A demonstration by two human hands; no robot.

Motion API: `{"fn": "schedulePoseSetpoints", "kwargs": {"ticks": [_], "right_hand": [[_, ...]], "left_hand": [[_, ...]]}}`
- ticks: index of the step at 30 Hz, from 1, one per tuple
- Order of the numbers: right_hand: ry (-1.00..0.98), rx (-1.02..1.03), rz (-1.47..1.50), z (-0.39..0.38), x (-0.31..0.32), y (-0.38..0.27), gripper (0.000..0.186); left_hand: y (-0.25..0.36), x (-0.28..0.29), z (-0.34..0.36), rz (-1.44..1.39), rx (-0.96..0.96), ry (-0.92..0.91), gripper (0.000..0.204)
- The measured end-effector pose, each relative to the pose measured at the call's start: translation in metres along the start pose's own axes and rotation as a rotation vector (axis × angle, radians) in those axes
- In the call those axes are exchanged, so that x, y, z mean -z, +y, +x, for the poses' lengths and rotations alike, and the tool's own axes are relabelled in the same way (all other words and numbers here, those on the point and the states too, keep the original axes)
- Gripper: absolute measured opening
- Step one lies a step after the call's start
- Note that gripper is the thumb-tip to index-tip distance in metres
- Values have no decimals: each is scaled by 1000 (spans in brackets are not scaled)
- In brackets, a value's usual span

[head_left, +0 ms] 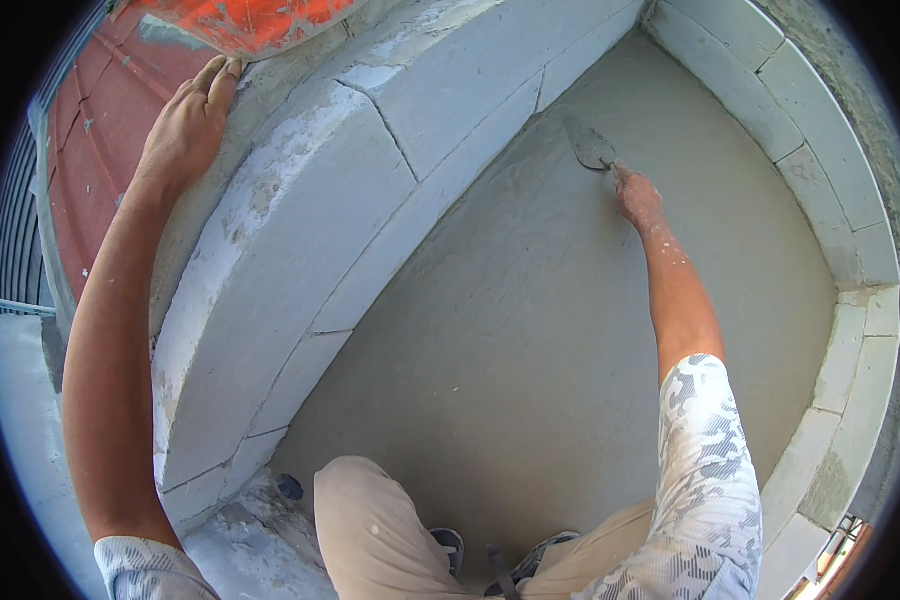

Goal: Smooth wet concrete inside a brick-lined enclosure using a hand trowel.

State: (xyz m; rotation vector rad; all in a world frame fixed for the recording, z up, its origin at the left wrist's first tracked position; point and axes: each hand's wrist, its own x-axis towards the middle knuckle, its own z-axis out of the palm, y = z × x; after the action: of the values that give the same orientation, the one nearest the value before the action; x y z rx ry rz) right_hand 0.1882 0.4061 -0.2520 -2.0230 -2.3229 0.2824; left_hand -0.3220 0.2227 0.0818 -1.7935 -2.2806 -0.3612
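Note:
My right hand (638, 194) grips the handle of a pointed trowel (590, 146). Its blade lies on or just above the smooth grey mortar floor (490, 330), close to the far end of the left wall. Faint streaks mark the mortar left of the blade. On the far left, my left hand (190, 125) rests with fingers stretched out on top of the low pale block wall (280, 260). Its fingertips reach the lower edge of an orange, mortar-smeared container (245, 22), of which only part shows. Nothing is visibly held in that hand.
Another low wall of pale blocks (810, 180) curves along the right side and meets the left wall at the far corner. Beyond the left wall lies a red metal sheet (105, 130). A small dark round hole (289, 487) sits near my knee. My shoes (450, 550) show below.

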Motion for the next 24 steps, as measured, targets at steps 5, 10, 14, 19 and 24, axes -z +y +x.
{"fn": "schedulePoseSetpoints", "kwargs": {"ticks": [5,10,14,19,24], "right_hand": [[28,-218,-7,4,5,28,43],[108,-393,122,-7,11,38,45],[127,-191,178,-8,10,-7,45],[4,-75,147,11,4,-28,45],[94,-252,197,33,-8,-7,45]], "left_hand": [[6,1,-4,-17,2,-17,65],[3,2,-2,-19,13,-21,66],[3,2,-2,1,-4,-4,63],[4,0,-2,-2,-11,-13,63],[0,0,0,-2,-8,-1,63]]}}
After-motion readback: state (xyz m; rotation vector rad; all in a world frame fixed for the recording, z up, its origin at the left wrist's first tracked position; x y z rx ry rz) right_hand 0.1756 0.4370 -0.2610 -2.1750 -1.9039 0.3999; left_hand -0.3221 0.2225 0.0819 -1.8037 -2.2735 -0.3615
